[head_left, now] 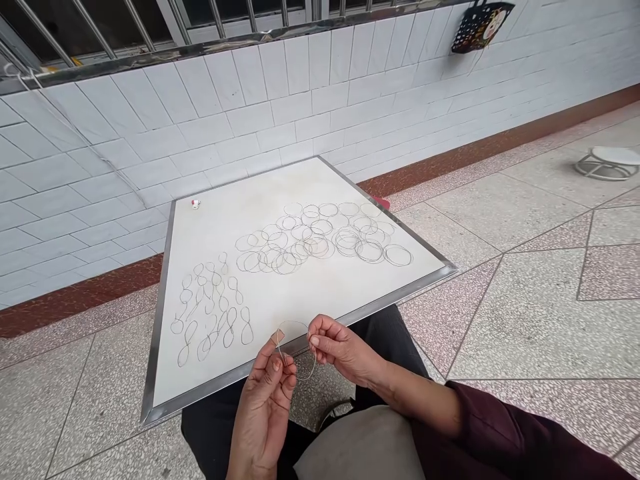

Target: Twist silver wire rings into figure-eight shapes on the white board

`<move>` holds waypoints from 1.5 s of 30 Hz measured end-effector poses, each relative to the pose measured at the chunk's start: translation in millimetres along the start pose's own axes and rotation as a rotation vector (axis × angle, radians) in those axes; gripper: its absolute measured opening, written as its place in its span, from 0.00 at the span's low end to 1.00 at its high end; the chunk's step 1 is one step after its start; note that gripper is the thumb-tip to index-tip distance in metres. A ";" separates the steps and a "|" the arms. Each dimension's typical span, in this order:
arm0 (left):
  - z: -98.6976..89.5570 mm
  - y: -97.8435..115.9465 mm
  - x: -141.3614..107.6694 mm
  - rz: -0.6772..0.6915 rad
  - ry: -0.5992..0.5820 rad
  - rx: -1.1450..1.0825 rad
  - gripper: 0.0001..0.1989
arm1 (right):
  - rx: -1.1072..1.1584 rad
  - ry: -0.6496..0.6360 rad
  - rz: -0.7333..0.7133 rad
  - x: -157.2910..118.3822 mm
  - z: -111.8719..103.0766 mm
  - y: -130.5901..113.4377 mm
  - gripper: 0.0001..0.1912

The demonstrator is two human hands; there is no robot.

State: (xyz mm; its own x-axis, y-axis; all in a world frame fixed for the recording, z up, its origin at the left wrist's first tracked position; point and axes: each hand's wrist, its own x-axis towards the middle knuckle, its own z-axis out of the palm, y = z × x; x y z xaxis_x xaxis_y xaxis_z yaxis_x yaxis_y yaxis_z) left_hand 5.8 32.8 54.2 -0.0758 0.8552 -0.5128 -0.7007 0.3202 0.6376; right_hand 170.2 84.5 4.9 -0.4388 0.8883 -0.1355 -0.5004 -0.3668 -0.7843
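A thin wire ring [313, 373] hangs between my two hands, just past the table's front edge. My left hand [270, 393] pinches its left side, with a tan wrap on one fingertip. On the ring's upper right, the thumb and fingers of my right hand [340, 347] are closed. Many round wire loops [370, 251] lie overlapping across the middle and right of the white table [280, 303]. At the table's left, several wires twisted into figure-eight shapes [230, 327] lie in loose rows.
A small white and red object [195, 203] sits at the table's far left corner. Behind stands a tiled wall [250, 127] with a barred window. A dark basket [480, 27] hangs on it. At the right, a round stool [607, 163] stands on the floor.
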 end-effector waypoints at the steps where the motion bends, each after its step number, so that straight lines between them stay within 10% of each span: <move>1: 0.5 0.1 -0.2 -0.005 0.003 -0.003 0.20 | -0.004 0.001 -0.001 0.0 -0.3 -0.1 0.15; 24: 7.1 0.7 -1.6 0.163 0.046 0.246 0.31 | 0.089 -0.215 0.117 -2.9 2.6 -5.3 0.18; 45: 4.1 -14.7 0.4 0.386 0.090 0.419 0.29 | -0.003 -0.163 0.057 2.9 15.9 1.6 0.18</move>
State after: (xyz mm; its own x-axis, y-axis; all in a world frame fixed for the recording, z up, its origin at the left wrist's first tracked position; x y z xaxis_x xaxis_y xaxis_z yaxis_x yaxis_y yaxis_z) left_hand 19.0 30.0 47.0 -0.3435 0.9097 -0.2332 -0.2710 0.1418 0.9521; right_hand 156.3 82.1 12.8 -0.5816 0.8095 -0.0800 -0.4690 -0.4140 -0.7801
